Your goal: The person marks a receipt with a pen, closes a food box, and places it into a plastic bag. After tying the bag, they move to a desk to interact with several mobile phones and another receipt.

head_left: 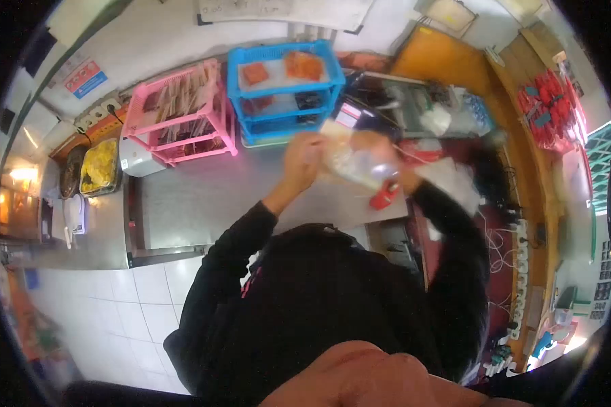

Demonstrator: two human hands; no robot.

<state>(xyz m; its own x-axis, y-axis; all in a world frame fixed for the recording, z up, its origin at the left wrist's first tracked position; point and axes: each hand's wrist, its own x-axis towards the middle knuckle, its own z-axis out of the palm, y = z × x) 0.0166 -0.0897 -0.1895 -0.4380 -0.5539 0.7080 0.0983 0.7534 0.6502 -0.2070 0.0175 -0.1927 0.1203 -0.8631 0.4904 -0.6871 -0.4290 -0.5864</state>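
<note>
Over the steel counter, my two hands hold a blurred whitish, see-through package (349, 163) between them. The fingers of my left hand (303, 161) are closed on its left side. My right hand (380, 148) is bent over its right part, smeared by motion, with the fingers partly hidden. A shiny clear patch shows below the right hand. A small red object (385, 195) sits just under that hand, close to the package's lower right corner; whether it is held or attached I cannot tell.
Behind stand a pink rack (183, 112) of wrapped items and a blue tiered rack (285, 88) with orange-red packs. A tray of yellow food (100, 166) is at the left. Cables and power strips (521, 271) run along the right. Red packets (552, 108) hang at the upper right.
</note>
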